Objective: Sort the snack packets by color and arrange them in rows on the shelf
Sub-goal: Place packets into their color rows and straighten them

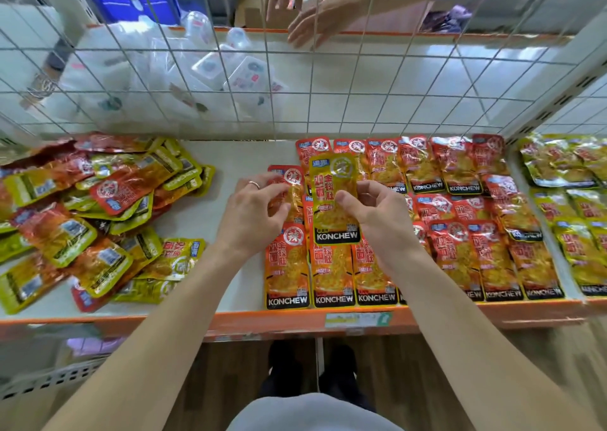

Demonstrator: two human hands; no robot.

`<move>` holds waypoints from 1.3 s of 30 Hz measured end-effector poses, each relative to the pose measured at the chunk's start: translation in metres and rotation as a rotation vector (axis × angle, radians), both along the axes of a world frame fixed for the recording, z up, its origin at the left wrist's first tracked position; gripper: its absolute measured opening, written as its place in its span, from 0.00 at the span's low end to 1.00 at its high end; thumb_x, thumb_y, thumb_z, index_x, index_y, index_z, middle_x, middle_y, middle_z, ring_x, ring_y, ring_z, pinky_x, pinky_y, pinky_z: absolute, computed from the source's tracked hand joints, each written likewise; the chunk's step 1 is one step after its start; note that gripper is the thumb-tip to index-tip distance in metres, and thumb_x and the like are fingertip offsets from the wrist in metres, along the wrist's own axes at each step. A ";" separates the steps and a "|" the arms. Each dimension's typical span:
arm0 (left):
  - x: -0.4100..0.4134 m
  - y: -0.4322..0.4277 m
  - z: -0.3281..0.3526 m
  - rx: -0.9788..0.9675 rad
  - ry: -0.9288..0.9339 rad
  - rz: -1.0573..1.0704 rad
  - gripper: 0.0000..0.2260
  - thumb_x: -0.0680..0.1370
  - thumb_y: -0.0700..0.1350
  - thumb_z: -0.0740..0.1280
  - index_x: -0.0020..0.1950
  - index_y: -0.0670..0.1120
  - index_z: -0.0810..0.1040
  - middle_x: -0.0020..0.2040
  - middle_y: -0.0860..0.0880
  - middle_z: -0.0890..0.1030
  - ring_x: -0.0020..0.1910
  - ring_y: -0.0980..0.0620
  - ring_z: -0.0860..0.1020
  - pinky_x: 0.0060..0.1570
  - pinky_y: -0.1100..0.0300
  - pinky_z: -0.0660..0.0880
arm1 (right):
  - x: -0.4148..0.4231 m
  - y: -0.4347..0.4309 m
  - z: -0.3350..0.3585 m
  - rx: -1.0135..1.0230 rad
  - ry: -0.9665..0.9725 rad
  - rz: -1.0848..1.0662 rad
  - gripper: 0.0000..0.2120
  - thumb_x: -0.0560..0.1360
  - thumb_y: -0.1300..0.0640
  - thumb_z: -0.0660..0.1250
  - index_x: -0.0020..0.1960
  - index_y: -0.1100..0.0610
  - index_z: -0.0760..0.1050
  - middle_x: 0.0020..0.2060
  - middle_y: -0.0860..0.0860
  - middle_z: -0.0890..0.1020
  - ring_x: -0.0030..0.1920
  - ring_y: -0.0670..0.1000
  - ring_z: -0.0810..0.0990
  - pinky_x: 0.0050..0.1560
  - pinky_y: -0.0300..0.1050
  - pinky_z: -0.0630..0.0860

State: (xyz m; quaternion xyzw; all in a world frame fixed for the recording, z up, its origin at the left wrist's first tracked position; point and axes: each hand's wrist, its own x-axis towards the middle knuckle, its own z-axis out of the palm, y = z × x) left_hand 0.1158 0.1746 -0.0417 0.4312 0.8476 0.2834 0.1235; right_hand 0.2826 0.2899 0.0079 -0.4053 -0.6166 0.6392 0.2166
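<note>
Right hand (368,213) pinching yellow foil snack packet (333,200) between thumb and curled fingers, holding it upright over red packet rows (460,256). Wrong colour here, so probably going to yellow packet group (565,167) at right. Left hand (253,213), fingers bent, touching red foil packet (289,184), grip unclear. Packets reading "KONCHEW". Mixed unsorted pile (98,207) waiting on white shelf (236,154), left.

White shelf (243,154) — red rows (456,259), mixed pile (98,207)
</note>
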 end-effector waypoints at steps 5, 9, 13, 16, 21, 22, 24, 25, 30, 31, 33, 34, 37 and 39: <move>-0.002 -0.005 -0.002 0.026 -0.039 0.005 0.14 0.79 0.45 0.70 0.65 0.45 0.82 0.68 0.49 0.78 0.67 0.46 0.72 0.68 0.54 0.68 | 0.002 -0.002 0.000 0.006 -0.023 -0.004 0.04 0.76 0.57 0.73 0.51 0.52 0.80 0.46 0.49 0.86 0.48 0.46 0.85 0.53 0.41 0.80; 0.008 -0.006 0.006 0.117 0.038 -0.018 0.18 0.78 0.48 0.65 0.65 0.43 0.81 0.69 0.48 0.77 0.66 0.44 0.74 0.66 0.48 0.72 | 0.015 -0.005 0.004 0.009 -0.018 -0.046 0.03 0.78 0.59 0.71 0.50 0.52 0.82 0.45 0.48 0.86 0.49 0.48 0.85 0.56 0.45 0.80; 0.038 0.003 0.025 0.235 0.061 -0.034 0.17 0.78 0.50 0.64 0.65 0.46 0.80 0.70 0.50 0.75 0.67 0.47 0.72 0.67 0.48 0.70 | 0.044 -0.001 0.014 0.021 -0.009 -0.085 0.05 0.79 0.61 0.68 0.51 0.55 0.83 0.46 0.51 0.87 0.51 0.51 0.85 0.59 0.51 0.80; 0.077 0.011 0.039 0.303 0.077 -0.090 0.19 0.78 0.52 0.63 0.66 0.48 0.80 0.72 0.50 0.74 0.70 0.48 0.71 0.71 0.49 0.67 | 0.079 0.009 0.025 0.012 0.042 -0.114 0.06 0.78 0.62 0.68 0.51 0.56 0.83 0.46 0.52 0.87 0.52 0.53 0.85 0.60 0.55 0.79; 0.167 0.042 0.044 0.332 0.195 -0.210 0.20 0.79 0.52 0.62 0.68 0.46 0.78 0.72 0.47 0.74 0.70 0.45 0.72 0.69 0.50 0.67 | 0.171 0.031 0.036 0.030 0.112 -0.181 0.05 0.77 0.61 0.69 0.49 0.55 0.83 0.44 0.51 0.87 0.50 0.52 0.85 0.59 0.53 0.79; 0.189 0.051 0.044 0.340 0.187 -0.227 0.21 0.79 0.52 0.62 0.69 0.45 0.77 0.71 0.46 0.74 0.69 0.44 0.73 0.68 0.48 0.70 | 0.194 0.037 0.037 0.039 0.122 -0.197 0.04 0.77 0.60 0.70 0.50 0.55 0.83 0.45 0.52 0.87 0.51 0.53 0.85 0.60 0.55 0.78; 0.236 0.070 0.042 0.337 0.154 -0.249 0.21 0.79 0.52 0.62 0.69 0.44 0.76 0.70 0.45 0.75 0.67 0.42 0.75 0.65 0.45 0.73 | 0.245 0.049 0.040 0.051 0.133 -0.230 0.04 0.77 0.60 0.71 0.51 0.55 0.83 0.46 0.52 0.87 0.52 0.53 0.85 0.60 0.54 0.78; 0.260 0.081 0.041 0.338 0.144 -0.254 0.22 0.79 0.52 0.62 0.70 0.44 0.76 0.70 0.44 0.76 0.67 0.41 0.75 0.64 0.44 0.74 | 0.271 0.055 0.040 0.056 0.143 -0.255 0.04 0.77 0.62 0.70 0.50 0.54 0.82 0.45 0.51 0.87 0.49 0.51 0.85 0.57 0.50 0.79; 0.365 0.126 0.043 0.351 0.206 -0.286 0.23 0.79 0.53 0.61 0.71 0.46 0.74 0.73 0.45 0.73 0.70 0.40 0.72 0.69 0.43 0.69 | 0.382 0.085 0.046 0.121 0.155 -0.371 0.14 0.77 0.64 0.70 0.39 0.48 0.84 0.38 0.46 0.87 0.42 0.46 0.84 0.52 0.46 0.80; 0.382 0.133 0.045 0.340 0.213 -0.286 0.23 0.79 0.53 0.61 0.72 0.47 0.73 0.74 0.45 0.72 0.71 0.41 0.71 0.70 0.43 0.68 | 0.400 0.091 0.046 0.126 0.146 -0.404 0.15 0.77 0.64 0.70 0.38 0.47 0.84 0.38 0.46 0.86 0.41 0.46 0.84 0.52 0.48 0.80; 0.412 0.144 0.051 0.337 0.217 -0.290 0.24 0.78 0.53 0.59 0.73 0.47 0.74 0.74 0.46 0.72 0.72 0.41 0.70 0.68 0.45 0.67 | 0.430 0.100 0.048 0.132 0.134 -0.446 0.13 0.77 0.64 0.70 0.40 0.48 0.84 0.39 0.47 0.87 0.43 0.48 0.84 0.55 0.50 0.80; 0.424 0.149 0.054 0.351 0.224 -0.310 0.24 0.78 0.53 0.59 0.72 0.46 0.75 0.74 0.45 0.72 0.71 0.40 0.71 0.67 0.43 0.69 | 0.442 0.106 0.048 0.130 0.136 -0.459 0.12 0.77 0.64 0.70 0.42 0.49 0.84 0.40 0.47 0.87 0.45 0.49 0.85 0.57 0.51 0.80; 0.447 0.165 0.054 0.347 0.249 -0.388 0.24 0.78 0.53 0.59 0.72 0.46 0.75 0.74 0.46 0.71 0.71 0.39 0.72 0.64 0.38 0.71 | 0.469 0.121 0.046 0.126 0.126 -0.505 0.09 0.77 0.64 0.70 0.45 0.51 0.82 0.41 0.49 0.87 0.48 0.53 0.85 0.58 0.55 0.80; 0.457 0.175 0.051 0.321 0.255 -0.404 0.24 0.78 0.54 0.59 0.72 0.47 0.74 0.75 0.47 0.71 0.71 0.41 0.71 0.65 0.39 0.71 | 0.480 0.130 0.045 0.133 0.108 -0.523 0.08 0.78 0.63 0.69 0.46 0.51 0.82 0.42 0.49 0.87 0.49 0.54 0.86 0.57 0.54 0.81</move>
